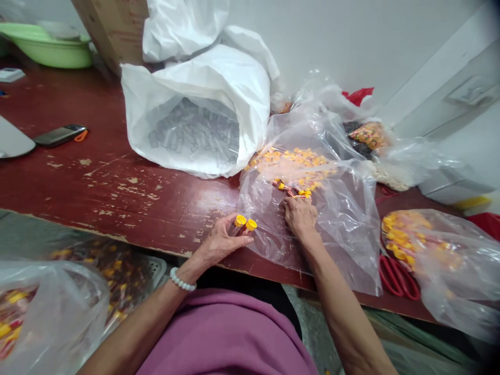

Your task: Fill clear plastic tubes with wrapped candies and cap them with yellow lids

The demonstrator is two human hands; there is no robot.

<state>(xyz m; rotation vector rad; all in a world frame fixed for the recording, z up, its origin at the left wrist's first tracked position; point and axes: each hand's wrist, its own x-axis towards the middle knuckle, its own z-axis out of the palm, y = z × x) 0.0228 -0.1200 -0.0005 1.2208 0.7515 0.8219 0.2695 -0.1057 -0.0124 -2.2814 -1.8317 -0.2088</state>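
My left hand is closed around two small clear tubes with yellow caps, held upright side by side at the table's front edge. Dark reddish contents show through their walls. My right hand rests over a clear plastic bag spread on the table, its fingers curled down and together. Just beyond the fingertips lie some reddish-brown tubes with yellow caps; whatever the fingers pinch is hidden by the hand. Behind them, many loose yellow caps are heaped on the clear bag.
A white sack of clear empty tubes leans open behind. Red-handled scissors and a bag of yellow caps lie right. A phone and green basin are left. Below left, a bag holds capped tubes.
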